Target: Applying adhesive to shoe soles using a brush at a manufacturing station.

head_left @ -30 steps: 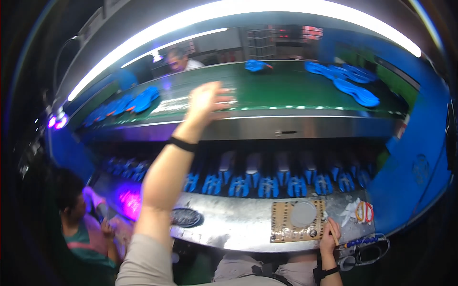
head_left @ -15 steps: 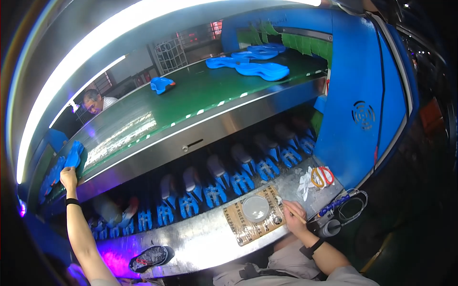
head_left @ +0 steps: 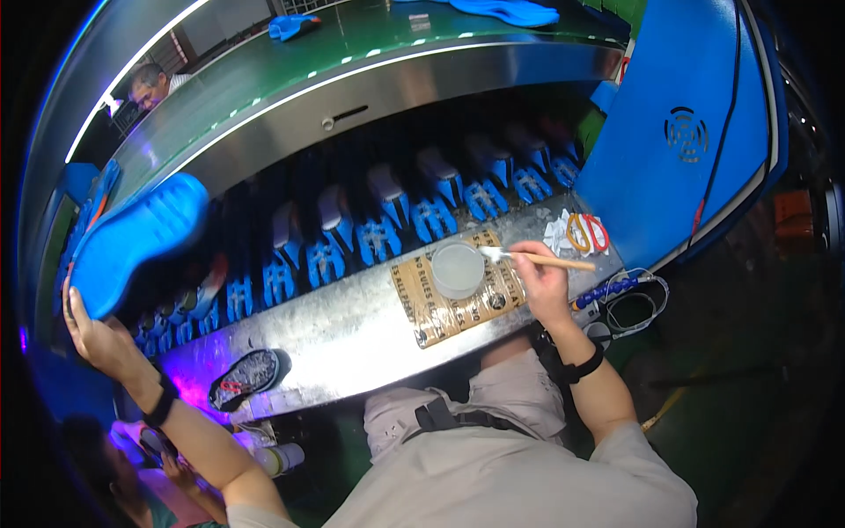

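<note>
My left hand (head_left: 99,341) grips the heel-like lower end of a blue shoe sole (head_left: 145,236), raised at the left near the end of the upper belt. My right hand (head_left: 544,290) is closed round the wooden handle of a brush (head_left: 570,262). The brush's white bristles point left, at the right rim of a round translucent bowl (head_left: 458,271) with pale contents. Under the bowl lies a brown printed cardboard sheet (head_left: 433,324), on the metal ledge (head_left: 330,339). Whether the bristles touch the bowl is unclear.
Beyond the ledge runs a row of blue clamps (head_left: 377,241) holding dim shapes. Blue soles (head_left: 506,11) rest on the green upper belt (head_left: 387,33). A dark shoe (head_left: 251,377) sits at the ledge's left; scissors (head_left: 588,232) at its right. People are at far left and lower left.
My left hand has lifted the blue sole off the upper belt and brought it closer. The brush has turned more level, its bristles by the bowl's rim. The view has tilted down.
</note>
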`<act>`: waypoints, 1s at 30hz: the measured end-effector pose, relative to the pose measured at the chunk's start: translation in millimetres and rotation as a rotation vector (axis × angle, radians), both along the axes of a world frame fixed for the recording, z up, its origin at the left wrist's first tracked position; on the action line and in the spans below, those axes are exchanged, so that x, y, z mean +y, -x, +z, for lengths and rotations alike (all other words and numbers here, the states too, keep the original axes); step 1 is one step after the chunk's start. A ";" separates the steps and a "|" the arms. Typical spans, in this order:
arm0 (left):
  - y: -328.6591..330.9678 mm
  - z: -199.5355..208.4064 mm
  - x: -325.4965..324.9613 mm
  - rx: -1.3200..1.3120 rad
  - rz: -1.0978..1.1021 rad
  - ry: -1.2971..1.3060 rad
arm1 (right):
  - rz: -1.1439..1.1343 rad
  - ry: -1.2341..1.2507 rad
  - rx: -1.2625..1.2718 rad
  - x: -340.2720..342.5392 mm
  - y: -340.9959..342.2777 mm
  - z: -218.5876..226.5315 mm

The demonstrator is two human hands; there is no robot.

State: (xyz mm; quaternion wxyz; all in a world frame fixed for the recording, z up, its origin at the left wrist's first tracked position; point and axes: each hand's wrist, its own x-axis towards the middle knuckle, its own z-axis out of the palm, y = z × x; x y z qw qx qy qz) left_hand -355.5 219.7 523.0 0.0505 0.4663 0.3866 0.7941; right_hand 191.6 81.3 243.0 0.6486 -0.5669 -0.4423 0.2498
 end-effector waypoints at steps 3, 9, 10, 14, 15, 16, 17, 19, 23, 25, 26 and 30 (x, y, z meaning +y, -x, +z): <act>-64.8 -47.8 -51.0 -0.142 -0.327 0.392 | 0.150 0.105 -0.176 8.3 15.4 26.7; -138.6 -175.1 -113.1 -0.143 -0.827 0.806 | 0.188 0.246 -0.440 19.4 32.2 43.1; -145.9 -193.3 -121.3 -0.230 -0.907 0.912 | 0.182 0.277 -0.395 17.9 30.8 43.4; -177.2 -246.7 -176.9 -0.660 -1.576 0.914 | 0.144 0.224 -0.263 13.8 28.5 39.5; -179.9 -252.1 -190.2 -0.670 -1.641 0.986 | 0.109 0.141 -0.228 12.9 29.2 37.6; -182.0 -256.4 -199.9 -0.639 -1.690 0.997 | 0.118 0.172 -0.226 11.5 29.8 36.1; -183.1 -259.0 -207.6 -0.623 -1.705 1.042 | 0.134 0.178 -0.227 8.8 32.2 34.3; -181.7 -260.1 -212.1 -0.617 -1.673 1.050 | 0.176 0.259 -0.172 1.1 38.5 33.1; -178.9 -252.9 -209.6 -0.644 -1.540 1.096 | 0.444 0.129 -0.018 -18.7 71.7 34.2; -179.6 -247.3 -205.5 -0.638 -1.543 1.079 | 0.500 0.079 -0.083 -23.0 84.8 38.3; -180.5 -244.5 -203.6 -0.631 -1.537 1.087 | 0.549 0.026 -0.150 -24.3 89.9 40.4; -184.0 -234.7 -198.4 -0.589 -1.558 1.079 | 0.522 -0.038 -0.190 -17.8 99.4 45.7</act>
